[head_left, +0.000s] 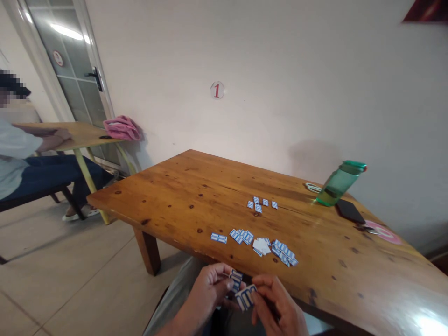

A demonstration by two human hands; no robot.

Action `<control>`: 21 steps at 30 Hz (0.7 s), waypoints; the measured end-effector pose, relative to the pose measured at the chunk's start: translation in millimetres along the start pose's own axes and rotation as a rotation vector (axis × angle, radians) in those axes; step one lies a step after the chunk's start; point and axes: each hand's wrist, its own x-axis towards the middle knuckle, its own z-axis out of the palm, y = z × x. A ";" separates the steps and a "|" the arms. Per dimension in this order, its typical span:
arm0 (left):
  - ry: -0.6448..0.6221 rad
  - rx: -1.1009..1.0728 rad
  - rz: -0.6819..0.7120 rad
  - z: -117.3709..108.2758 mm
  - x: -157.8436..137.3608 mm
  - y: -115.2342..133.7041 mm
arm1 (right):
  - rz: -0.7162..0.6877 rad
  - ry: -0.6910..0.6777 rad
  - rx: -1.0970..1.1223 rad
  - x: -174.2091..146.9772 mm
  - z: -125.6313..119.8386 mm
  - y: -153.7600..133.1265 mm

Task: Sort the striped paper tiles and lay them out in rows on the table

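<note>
My left hand is closed on a small blue-and-white printed label, held over my lap at the table's near edge. Just right of it, my right hand pinches another blue-and-white label between thumb and fingers. The two labels overlap slightly in view, and I cannot tell whether they are joined. Beyond my hands, on the wooden table, lie a flat pair of labels, a fanned pile, a pile with white backs up and a larger pile.
Farther back several single labels are scattered. A green bottle, a white coiled cable, a black phone, scissors and a pink round item are at the right. Another person sits left, by a pink cloth.
</note>
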 end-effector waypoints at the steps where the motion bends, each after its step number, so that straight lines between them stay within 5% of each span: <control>1: -0.008 0.028 0.001 1.1 0.2 -0.3 | -0.011 -0.026 -0.028 0.1 1.5 0.8; 7: -0.108 0.123 -0.037 8.3 -5.0 4.1 | -0.167 0.038 -0.120 6.6 0.2 -2.0; 21: -0.178 0.124 -0.100 15.3 -8.0 11.1 | -0.192 0.181 -0.246 7.0 4.9 4.3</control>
